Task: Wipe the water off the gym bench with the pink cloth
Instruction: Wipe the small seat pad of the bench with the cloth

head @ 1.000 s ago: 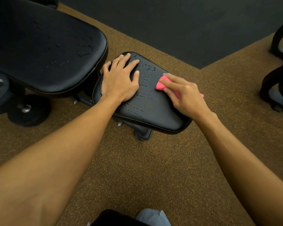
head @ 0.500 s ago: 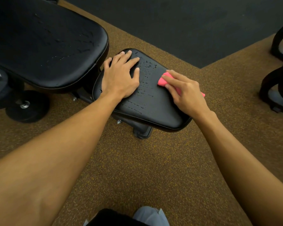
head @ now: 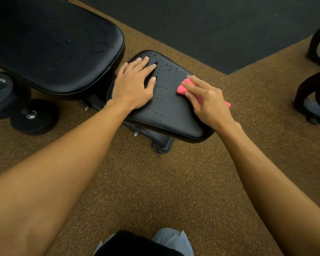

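Note:
The black gym bench seat pad (head: 175, 115) lies in the centre, speckled with water droplets (head: 164, 78) between my two hands. My left hand (head: 135, 85) rests flat on the pad's left side with fingers spread. My right hand (head: 207, 100) presses a folded pink cloth (head: 183, 87) onto the pad's right side; the cloth shows past my fingertips and again as a small corner near the pad's right edge, the rest hidden under the hand. The larger black back pad (head: 54, 45) at upper left also carries droplets.
Brown speckled rubber floor (head: 155, 182) surrounds the bench, with dark grey flooring (head: 211, 24) beyond. Black dumbbells (head: 33, 117) lie on the floor at left under the back pad. A black machine frame (head: 314, 93) stands at the right edge. My knee shows at the bottom.
My right hand with the pink cloth has slid slightly toward the far end of the seat pad. My left hand has stayed flat in place.

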The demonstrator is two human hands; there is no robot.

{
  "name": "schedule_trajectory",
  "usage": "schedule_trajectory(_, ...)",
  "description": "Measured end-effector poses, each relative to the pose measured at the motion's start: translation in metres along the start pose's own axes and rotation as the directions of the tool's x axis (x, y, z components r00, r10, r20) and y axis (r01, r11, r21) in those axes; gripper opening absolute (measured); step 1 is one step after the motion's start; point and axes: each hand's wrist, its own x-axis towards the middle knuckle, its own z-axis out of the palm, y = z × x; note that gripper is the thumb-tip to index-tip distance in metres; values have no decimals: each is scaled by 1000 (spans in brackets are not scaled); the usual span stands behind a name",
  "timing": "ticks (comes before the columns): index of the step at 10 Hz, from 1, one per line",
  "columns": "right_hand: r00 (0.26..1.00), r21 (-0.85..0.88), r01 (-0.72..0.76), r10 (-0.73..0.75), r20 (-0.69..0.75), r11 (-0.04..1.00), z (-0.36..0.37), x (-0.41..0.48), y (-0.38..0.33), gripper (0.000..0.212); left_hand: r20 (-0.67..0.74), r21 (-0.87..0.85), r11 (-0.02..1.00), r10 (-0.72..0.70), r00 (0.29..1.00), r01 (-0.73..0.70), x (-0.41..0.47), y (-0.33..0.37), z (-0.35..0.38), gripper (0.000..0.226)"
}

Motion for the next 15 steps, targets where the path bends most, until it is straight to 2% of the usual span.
schedule_trajectory(1,1000,16,-30,30,2,999,7,14,-12,36,-16,6,1000,8,1000,-8,-8,-7,-3,53)
schedule_trajectory(3,968,67,211,-218,121,975,4,-14,-16,37,-74,12,1000,-3,997,4,-12,-13,-5,51)
schedule_trajectory(5,999,3,31,-31,15,1000,5,6,-12,37,-80,-18,999,-34,996,32,-13,-11,-5,51)
schedule_trajectory(7,970,96,201,-212,120,975,14,-18,-29,35,-86,-21,999,-45,995,43,-15,-11,-2,49)
schedule_trajectory(8,982,71,154,-160,95,985,5,-21,-19,34,-79,-31,999,-42,996,39,-15,-9,-2,50)
schedule_trajectory(9,998,50,36,-39,54,998,9,-6,-25,35,-77,-39,998,-46,996,43,-16,-8,-4,50)
schedule_trajectory(10,989,81,114,-121,87,990,18,-4,-44,35,-78,-40,998,-56,995,53,-17,-8,-5,49)
schedule_trajectory(11,951,135,252,-271,148,958,16,-24,-47,35,-95,-47,998,-55,994,51,-18,-10,-6,48)
schedule_trajectory(12,949,130,263,-281,142,956,6,-35,-34,34,-107,-69,996,-59,993,52,-18,-9,-6,47)
schedule_trajectory(13,988,68,141,-145,62,988,6,-23,-28,33,-113,-77,996,-62,992,53,-17,-8,-7,46)
schedule_trajectory(14,993,58,97,-100,58,994,17,-10,-42,34,-107,-82,995,-64,992,55,-18,-10,-8,46)
schedule_trajectory(15,968,95,215,-225,109,972,23,-18,-51,34,-97,-90,995,-61,993,52,-20,-9,-7,46)
